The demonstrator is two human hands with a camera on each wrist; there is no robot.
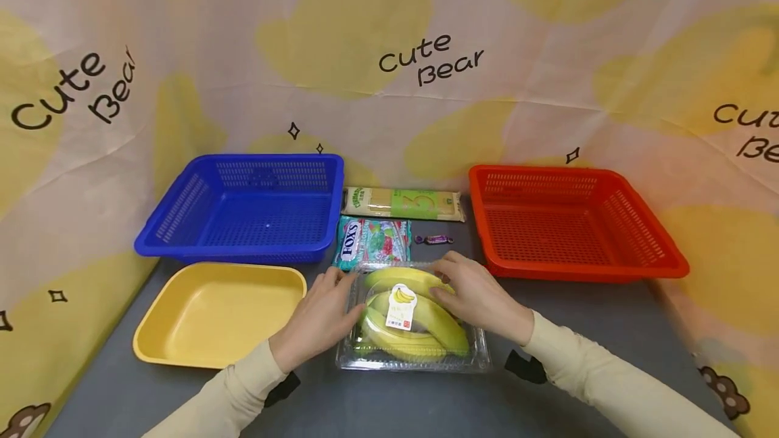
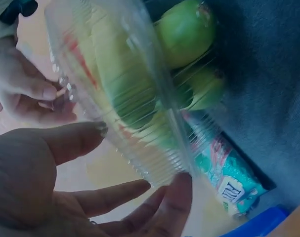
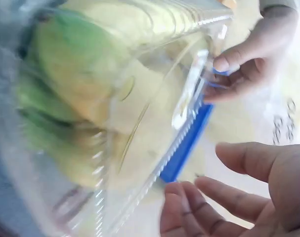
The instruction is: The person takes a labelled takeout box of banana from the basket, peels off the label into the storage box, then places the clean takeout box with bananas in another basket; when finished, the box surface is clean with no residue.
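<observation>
A clear plastic clamshell box (image 1: 420,365) lies on the table with yellow-green bananas (image 1: 447,326) inside and a white label (image 1: 400,309) on its lid. At the box's left side is my left hand (image 1: 322,320), its fingers extended along the far left corner. In the left wrist view, that thumb and the fingertips touch the plastic edge. My right hand (image 1: 481,296) reaches over the far right part of the lid, fingers loosely bent. The right wrist view has its fingertips at the box edge, the thumb apart from it.
Behind the box lie a Fox's candy bag (image 1: 374,242), a small purple wrapped candy (image 1: 434,240) and a noodle pack (image 1: 402,203). A blue basket (image 1: 237,252) and a yellow tub (image 1: 213,316) stand at left, a red basket (image 1: 584,272) at right. A patterned cloth hangs behind.
</observation>
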